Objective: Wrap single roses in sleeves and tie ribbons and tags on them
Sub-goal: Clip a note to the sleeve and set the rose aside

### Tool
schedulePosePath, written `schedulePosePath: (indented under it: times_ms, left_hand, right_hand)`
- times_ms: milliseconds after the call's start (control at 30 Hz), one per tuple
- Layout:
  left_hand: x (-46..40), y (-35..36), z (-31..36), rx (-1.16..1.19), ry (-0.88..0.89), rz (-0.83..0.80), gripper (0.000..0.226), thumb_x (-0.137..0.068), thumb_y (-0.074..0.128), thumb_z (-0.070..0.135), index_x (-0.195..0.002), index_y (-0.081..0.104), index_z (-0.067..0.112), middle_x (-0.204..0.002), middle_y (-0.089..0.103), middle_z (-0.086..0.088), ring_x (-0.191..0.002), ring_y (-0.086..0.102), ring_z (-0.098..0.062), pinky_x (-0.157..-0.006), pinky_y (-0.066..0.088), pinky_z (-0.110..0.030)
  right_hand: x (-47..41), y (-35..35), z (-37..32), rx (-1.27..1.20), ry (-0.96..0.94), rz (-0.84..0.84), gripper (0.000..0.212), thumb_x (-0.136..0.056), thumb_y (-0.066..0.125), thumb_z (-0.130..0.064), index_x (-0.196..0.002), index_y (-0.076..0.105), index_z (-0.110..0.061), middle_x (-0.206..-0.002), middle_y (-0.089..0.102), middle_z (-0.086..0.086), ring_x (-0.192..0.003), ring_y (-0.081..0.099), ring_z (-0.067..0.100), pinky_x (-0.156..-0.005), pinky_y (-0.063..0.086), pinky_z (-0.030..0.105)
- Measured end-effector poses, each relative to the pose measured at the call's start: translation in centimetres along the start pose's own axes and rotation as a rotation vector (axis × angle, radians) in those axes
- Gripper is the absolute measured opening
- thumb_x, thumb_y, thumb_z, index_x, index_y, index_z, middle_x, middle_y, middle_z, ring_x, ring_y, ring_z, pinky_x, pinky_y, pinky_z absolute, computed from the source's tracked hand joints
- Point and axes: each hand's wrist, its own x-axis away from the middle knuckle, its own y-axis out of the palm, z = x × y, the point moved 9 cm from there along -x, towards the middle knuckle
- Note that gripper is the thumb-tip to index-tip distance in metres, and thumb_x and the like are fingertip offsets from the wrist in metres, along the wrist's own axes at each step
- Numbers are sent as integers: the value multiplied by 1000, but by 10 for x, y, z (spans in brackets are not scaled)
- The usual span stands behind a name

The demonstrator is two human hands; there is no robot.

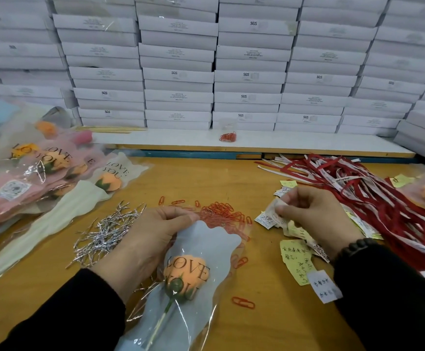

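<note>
Head view: left hand (pixel 150 234) is pinching the sleeve (pixel 201 249) top; right hand (pixel 315 216) is pinching a tag (pixel 277 206), risking lifting several stuck tags together.

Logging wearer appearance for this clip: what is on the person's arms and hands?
Both arms wear long black sleeves reaching the wrists. The left hand is bare, no glove or ring visible. The right hand is bare too, with a dark beaded bracelet at the wrist.

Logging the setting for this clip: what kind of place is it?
Probably a gift-packing workshop or stockroom: stacked white boxes behind a wooden workbench strewn with red ribbons, paper clips and sleeved roses.
</note>
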Motion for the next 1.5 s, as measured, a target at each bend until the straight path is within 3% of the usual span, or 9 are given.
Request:
schedulePosePath:
  times_ms: [200,300,433,633,767,933,1167,1400,1500]
  left_hand:
    - [-1,-2,0,-1,4,10,10,-78,68,4,-68,70,4,-67,67,-5,-58,59,-16,-57,47,-28]
    - [2,-2,1,8,4,-2,8,-79,67,5,-71,69,2,-60,67,-4,-47,59,-11,-47,48,-21]
    - [2,-3,1,-5,8,4,10,-78,68,6,-78,69,-3,-68,68,-10,-54,60,-16,-55,48,-26]
    - [-1,-4,-1,0,1,7,13,-80,66,6,-86,69,-5,-83,70,-17,-60,62,-18,-56,50,-26]
    - [-2,-3,-1,11,11,4,11,-81,65,3,-85,69,-6,-80,71,-16,-57,63,-16,-53,52,-24]
    - [-2,-3,0,-14,29,-9,10,-81,64,3,-86,70,-4,-85,71,-12,-64,64,-14,-53,50,-20]
    - [-2,-2,1,-35,47,-24,7,-80,66,5,-78,73,3,-89,71,-11,-79,63,-21,-70,48,-30]
    - [-4,0,1,-48,86,-39,11,-76,69,7,-86,74,4,-90,73,-15,-86,65,-28,-83,49,-38]
    - [-3,3,-1,-35,84,-67,7,-79,68,4,-84,73,4,-77,73,-13,-62,65,-17,-55,51,-21]
  right_hand:
    - [3,52,-31,-393,-62,-154,8,-72,73,-20,-75,68,-15,-72,69,-5,-70,60,3,-66,45,15]
    - [2,77,-36,-481,-24,-187,47,-63,66,-52,-81,71,-9,-75,68,-1,-75,58,9,-71,47,21]
    - [4,97,-43,-470,-36,-239,5,-80,69,-16,-81,66,-11,-65,65,-8,-59,63,10,-51,50,25]
    - [3,99,-45,-428,-60,-223,27,-81,63,6,-96,64,-16,-68,63,-3,-63,65,10,-51,49,17]
    - [2,98,-43,-406,-59,-195,24,-80,64,8,-90,64,-14,-72,62,-3,-72,63,13,-54,52,18]
    - [5,104,-41,-305,-43,-212,10,-85,64,-5,-79,65,-14,-66,69,-5,-65,69,14,-72,56,46]
    - [8,107,-54,-123,-164,-190,19,-91,56,-7,-81,65,-21,-75,64,0,-59,60,-3,-49,46,12]
    - [12,110,-75,-134,-231,-229,21,-87,60,-5,-78,68,-22,-75,65,-6,-68,58,-3,-55,46,10]
    - [16,106,-95,-79,-335,-186,22,-86,61,-8,-76,66,-27,-75,64,-8,-70,60,8,-52,50,18]
